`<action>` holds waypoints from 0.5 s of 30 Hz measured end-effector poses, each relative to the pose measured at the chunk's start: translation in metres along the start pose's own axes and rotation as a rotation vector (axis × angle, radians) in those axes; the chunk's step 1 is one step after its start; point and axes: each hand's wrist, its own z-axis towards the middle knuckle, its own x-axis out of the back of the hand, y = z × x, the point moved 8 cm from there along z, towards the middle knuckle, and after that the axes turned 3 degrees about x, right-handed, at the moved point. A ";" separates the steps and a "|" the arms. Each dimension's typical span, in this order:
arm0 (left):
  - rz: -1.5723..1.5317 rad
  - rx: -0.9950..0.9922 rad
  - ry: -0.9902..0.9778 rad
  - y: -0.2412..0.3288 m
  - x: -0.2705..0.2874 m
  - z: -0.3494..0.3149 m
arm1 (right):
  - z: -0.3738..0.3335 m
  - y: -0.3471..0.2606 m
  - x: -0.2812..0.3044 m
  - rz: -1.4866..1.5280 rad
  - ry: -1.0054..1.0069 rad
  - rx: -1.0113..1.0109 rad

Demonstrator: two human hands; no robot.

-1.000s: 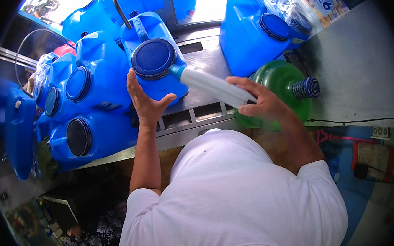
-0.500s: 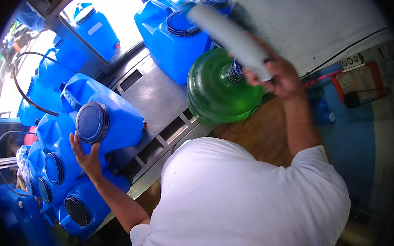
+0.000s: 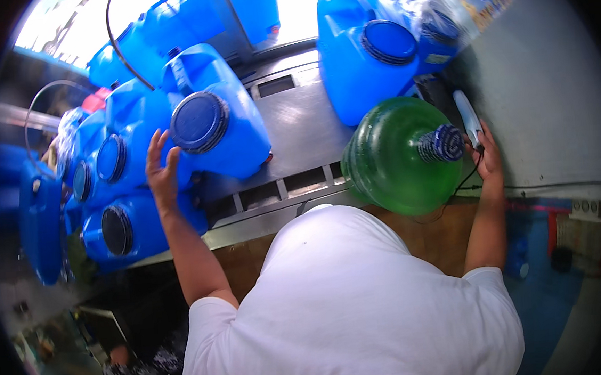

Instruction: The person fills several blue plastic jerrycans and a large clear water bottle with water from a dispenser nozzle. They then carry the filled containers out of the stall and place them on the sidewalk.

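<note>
Probably handles light, stiff and slick-shelled; best take tool [image 3: 467, 112] low down, as gripped by right hand [image 3: 489, 152], with open left hand [image 3: 163, 170] beside lid [image 3: 198, 121].

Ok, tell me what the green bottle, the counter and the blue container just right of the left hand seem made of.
Green bottle: probably plastic, possibly glass; glossy, translucent, with bright highlights. Counter: likely metal, satin, with grey sheen. Blue container: apparently moulded plastic, smooth, with rounded edges.
</note>
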 end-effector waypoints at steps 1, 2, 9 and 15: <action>0.025 -0.056 0.023 0.006 -0.006 -0.004 | 0.008 0.006 -0.001 0.025 -0.041 0.021; 0.200 -0.136 0.053 0.013 -0.018 -0.010 | 0.015 0.010 0.002 0.064 -0.042 0.030; 0.133 0.140 0.087 0.032 0.004 -0.016 | 0.069 0.000 0.034 -1.059 0.227 0.489; 0.554 -0.164 0.064 0.043 -0.035 -0.020 | 0.105 0.025 0.043 -1.447 0.303 0.543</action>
